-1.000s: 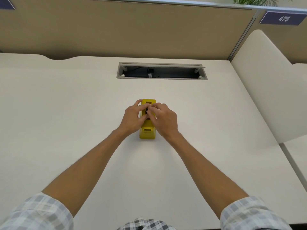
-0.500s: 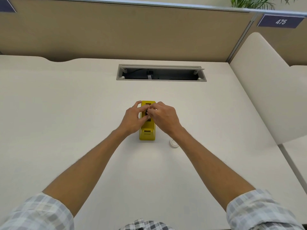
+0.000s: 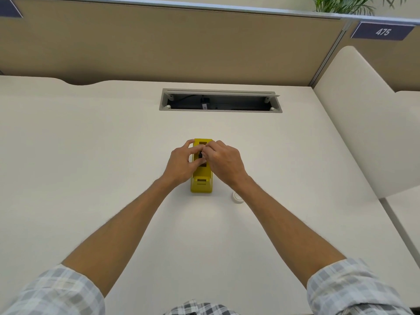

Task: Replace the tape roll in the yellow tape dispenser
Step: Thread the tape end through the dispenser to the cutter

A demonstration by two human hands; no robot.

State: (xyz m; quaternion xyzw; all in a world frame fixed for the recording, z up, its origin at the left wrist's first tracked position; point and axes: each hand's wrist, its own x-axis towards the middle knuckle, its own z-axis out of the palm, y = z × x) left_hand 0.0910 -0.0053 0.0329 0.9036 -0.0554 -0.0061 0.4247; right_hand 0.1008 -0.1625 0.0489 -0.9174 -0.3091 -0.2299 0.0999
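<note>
The yellow tape dispenser (image 3: 201, 181) stands on the white desk, its cutter end toward me. Both hands meet over its open well. My left hand (image 3: 181, 163) curls against the dispenser's left side, thumb and fingers at a small black spindle (image 3: 200, 155) in the well. From the right, my right hand (image 3: 223, 162) pinches the same black piece with its fingertips. A small white tape roll (image 3: 237, 197) lies flat on the desk just right of the dispenser, partly hidden by my right wrist.
A grey cable tray opening (image 3: 220, 102) is set into the desk behind the dispenser. A tan partition (image 3: 181, 42) runs along the back, and a white divider panel (image 3: 363, 133) rises at the right.
My right arm has swung outward, uncovering the white roll on the desk beside the dispenser. Both hands stay at the black piece in the well.
</note>
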